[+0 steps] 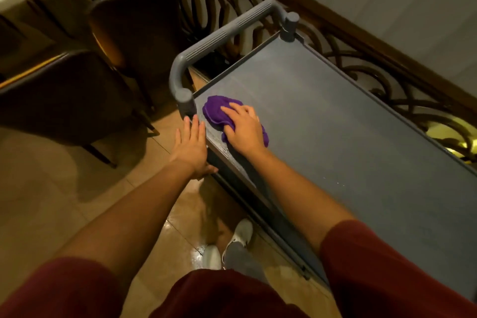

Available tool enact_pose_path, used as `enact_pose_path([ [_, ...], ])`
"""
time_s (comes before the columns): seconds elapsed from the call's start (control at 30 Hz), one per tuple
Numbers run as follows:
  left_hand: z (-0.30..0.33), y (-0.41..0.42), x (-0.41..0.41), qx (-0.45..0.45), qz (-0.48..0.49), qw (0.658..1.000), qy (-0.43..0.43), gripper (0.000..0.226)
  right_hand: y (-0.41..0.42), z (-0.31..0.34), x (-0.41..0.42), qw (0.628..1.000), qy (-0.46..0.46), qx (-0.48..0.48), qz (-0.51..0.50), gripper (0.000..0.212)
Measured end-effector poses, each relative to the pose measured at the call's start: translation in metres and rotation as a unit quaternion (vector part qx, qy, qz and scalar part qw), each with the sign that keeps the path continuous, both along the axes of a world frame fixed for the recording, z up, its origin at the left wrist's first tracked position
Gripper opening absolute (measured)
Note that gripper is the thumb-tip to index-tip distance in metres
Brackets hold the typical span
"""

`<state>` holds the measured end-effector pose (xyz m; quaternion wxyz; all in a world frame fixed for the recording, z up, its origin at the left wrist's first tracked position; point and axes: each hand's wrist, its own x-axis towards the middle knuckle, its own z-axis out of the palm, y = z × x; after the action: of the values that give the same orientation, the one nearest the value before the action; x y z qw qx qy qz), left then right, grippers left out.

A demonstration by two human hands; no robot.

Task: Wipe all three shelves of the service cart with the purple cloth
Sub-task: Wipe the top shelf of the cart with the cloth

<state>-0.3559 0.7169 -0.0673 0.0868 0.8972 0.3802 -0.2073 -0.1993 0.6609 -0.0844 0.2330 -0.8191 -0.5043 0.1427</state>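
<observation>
Right hand (244,128) presses purple cloth (216,113) flat on top shelf (335,124).

- Grey plastic cart top shelf (335,116): matt, smooth under my palm.
- Crumpled purple terry cloth (215,111): soft, fuzzy.
- Grey plastic handle (222,36): ribbed grip.
- Tan floor tiles (170,235): glossy.
- Dark brown chairs (134,23): leather-like sheen.

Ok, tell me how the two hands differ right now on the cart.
The right hand lies on the purple cloth, pressing it onto the top shelf; the left hand touches no cloth. The right hand is inside the shelf near the corner by the handle; the left hand sits at the shelf's outer edge, fingers straight and pointing toward the corner post. Both arms are bare below maroon sleeves.
</observation>
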Motion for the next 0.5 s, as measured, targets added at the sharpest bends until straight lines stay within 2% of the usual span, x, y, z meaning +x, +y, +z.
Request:
enact_pose_path([
  [0.17,-0.001,0.003,-0.005,0.013,-0.013,1.000,-0.008,0.130,-0.071,-0.001,-0.010,0.998,-0.055,-0.029,0.016,0.053],
  [0.3,-0.004,0.004,-0.003,-0.007,0.003,1.000,-0.017,0.126,-0.136,0.005,-0.010,0.990,-0.068,-0.080,-0.099,0.054],
  [0.43,0.001,0.004,0.011,-0.079,0.043,0.980,-0.180,0.082,-0.085,0.027,-0.020,0.982,0.002,-0.010,-0.191,0.062],
  [0.5,0.002,-0.008,0.015,-0.110,0.074,0.973,-0.189,0.075,-0.054,0.031,-0.034,0.982,0.001,-0.019,-0.188,0.076],
])
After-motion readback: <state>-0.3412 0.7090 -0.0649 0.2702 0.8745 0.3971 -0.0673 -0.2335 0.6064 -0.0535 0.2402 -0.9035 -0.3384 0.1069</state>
